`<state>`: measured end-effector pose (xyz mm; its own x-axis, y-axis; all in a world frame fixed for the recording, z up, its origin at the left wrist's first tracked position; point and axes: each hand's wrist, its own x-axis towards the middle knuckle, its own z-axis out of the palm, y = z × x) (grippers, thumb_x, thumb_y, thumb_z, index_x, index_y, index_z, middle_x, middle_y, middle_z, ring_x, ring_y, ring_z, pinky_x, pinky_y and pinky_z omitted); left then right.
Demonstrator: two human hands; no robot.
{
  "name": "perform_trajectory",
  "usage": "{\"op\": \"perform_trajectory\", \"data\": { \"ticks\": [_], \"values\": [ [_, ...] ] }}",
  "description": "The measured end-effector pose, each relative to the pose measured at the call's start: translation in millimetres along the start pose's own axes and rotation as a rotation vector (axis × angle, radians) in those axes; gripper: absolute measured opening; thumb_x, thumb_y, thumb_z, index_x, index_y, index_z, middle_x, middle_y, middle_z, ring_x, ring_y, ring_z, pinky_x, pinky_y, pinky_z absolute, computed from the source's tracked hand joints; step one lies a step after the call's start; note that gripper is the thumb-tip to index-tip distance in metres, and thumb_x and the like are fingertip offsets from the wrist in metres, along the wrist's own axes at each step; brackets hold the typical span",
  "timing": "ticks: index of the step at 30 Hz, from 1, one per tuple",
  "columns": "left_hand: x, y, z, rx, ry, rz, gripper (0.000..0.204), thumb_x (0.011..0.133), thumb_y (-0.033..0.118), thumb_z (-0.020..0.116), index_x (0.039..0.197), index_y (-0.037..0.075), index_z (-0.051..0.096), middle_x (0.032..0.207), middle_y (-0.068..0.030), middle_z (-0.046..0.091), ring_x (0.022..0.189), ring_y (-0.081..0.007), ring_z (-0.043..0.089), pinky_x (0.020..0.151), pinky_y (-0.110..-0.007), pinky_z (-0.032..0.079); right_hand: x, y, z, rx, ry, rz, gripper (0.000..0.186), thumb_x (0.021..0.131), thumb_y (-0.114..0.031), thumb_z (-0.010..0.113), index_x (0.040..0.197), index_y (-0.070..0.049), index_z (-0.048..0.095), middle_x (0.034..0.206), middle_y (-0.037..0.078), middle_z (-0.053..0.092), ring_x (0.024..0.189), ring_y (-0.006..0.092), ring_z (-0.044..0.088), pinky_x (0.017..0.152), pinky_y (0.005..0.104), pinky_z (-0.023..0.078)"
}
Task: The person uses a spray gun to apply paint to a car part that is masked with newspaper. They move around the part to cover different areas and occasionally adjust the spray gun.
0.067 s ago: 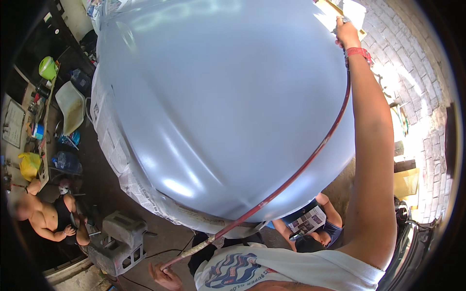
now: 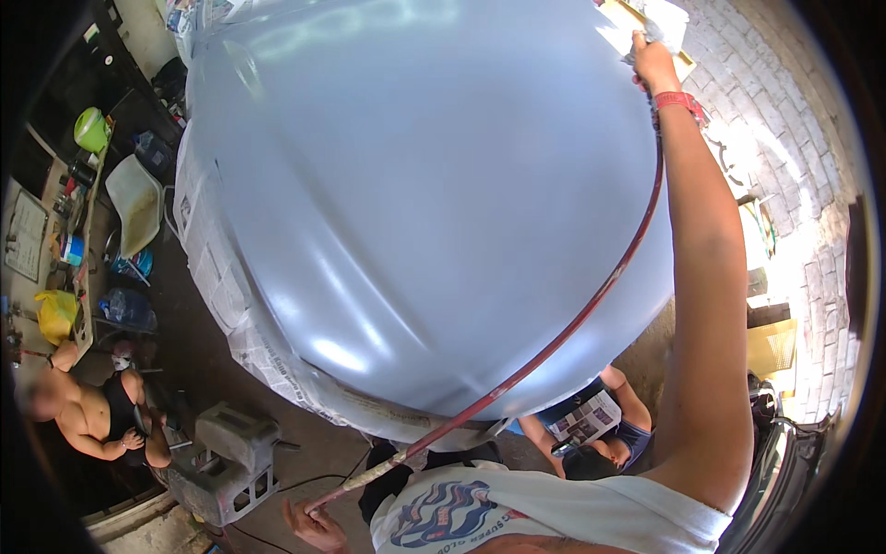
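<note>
A grey-blue painted car hood [image 2: 443, 185] fills the middle of the view. At its far right corner my right hand [image 2: 653, 65] is closed round what looks like a spray gun [image 2: 652, 35] with a pale cup; the hand and glare hide part of it. From there a red air hose [image 2: 577, 319] runs down along my arm and arcs over the hood's near edge, its lower stretch smeared whitish. Low at the left, my left hand [image 2: 316, 528] grips this hose between thumb and fingers. Newspaper masking [image 2: 268, 360] lines the hood's left and near edges.
A person [image 2: 604, 443] crouches by the near right edge beside a newspaper sheet. Another person [image 2: 101, 411] sits at the left, near a grey block-like stand [image 2: 226, 457]. Left stand a white chair [image 2: 138, 203] and a cluttered bench. A brick wall [image 2: 766, 102] bounds the right.
My right hand has shifted slightly left, and the spray gun has turned a little with it. The hose has moved slightly near that hand; my left hand stays nearly still.
</note>
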<state>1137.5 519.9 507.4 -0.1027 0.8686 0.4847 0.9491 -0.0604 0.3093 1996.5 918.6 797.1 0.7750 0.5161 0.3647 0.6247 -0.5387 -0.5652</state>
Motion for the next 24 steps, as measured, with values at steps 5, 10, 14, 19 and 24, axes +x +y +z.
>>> {"op": "perform_trajectory", "data": {
  "ticks": [5,10,14,19,24],
  "values": [
    [-25,-87,-1,-0.115,-0.228,-0.301,0.076,0.118,0.061,0.033,0.109,0.001,0.079,0.108,-0.0196,0.072,0.076,-0.031,0.067,0.061,-0.042,0.056,-80,-77,20,0.172,-0.225,-0.172,0.077,0.112,-0.059,0.047,0.086,0.01,0.069,0.07,0.017,0.072,0.051,0.0238,0.067,0.054,0.0424,0.056],
    [-53,-174,-8,-0.169,-0.148,-0.446,0.082,0.116,0.069,0.028,0.111,0.006,0.079,0.1,-0.0138,0.068,0.07,-0.0247,0.064,0.054,-0.036,0.056,-187,-182,51,0.406,-0.366,-0.207,0.068,0.116,-0.053,0.047,0.092,0.007,0.07,0.069,0.016,0.069,0.052,0.0251,0.068,0.048,0.0409,0.053],
    [-69,-226,-20,-0.148,-0.096,-0.549,0.078,0.116,0.069,0.03,0.122,0.007,0.078,0.097,-0.0134,0.066,0.07,-0.0244,0.065,0.053,-0.035,0.055,-256,-269,76,0.424,-0.421,-0.263,0.068,0.117,-0.052,0.047,0.087,0.006,0.067,0.064,0.016,0.066,0.048,0.027,0.064,0.044,0.0422,0.05],
    [-93,-285,-32,-0.125,-0.076,-0.687,0.064,0.12,0.057,0.036,0.134,0.009,0.075,0.1,-0.016,0.07,0.069,-0.0247,0.068,0.055,-0.038,0.056,-334,-357,99,0.473,-0.482,-0.344,0.071,0.117,-0.051,0.046,0.082,0.007,0.067,0.063,0.017,0.067,0.048,0.0286,0.065,0.046,0.0429,0.052],
    [-120,-323,-39,-0.051,-0.073,-0.803,0.048,0.121,0.042,0.041,0.142,0.012,0.072,0.099,-0.0166,0.073,0.062,-0.0245,0.068,0.058,-0.043,0.055,-401,-415,95,0.437,-0.566,-0.407,0.07,0.117,-0.052,0.046,0.087,0.007,0.069,0.063,0.016,0.066,0.049,0.0276,0.065,0.046,0.0423,0.053]
  ]
}}
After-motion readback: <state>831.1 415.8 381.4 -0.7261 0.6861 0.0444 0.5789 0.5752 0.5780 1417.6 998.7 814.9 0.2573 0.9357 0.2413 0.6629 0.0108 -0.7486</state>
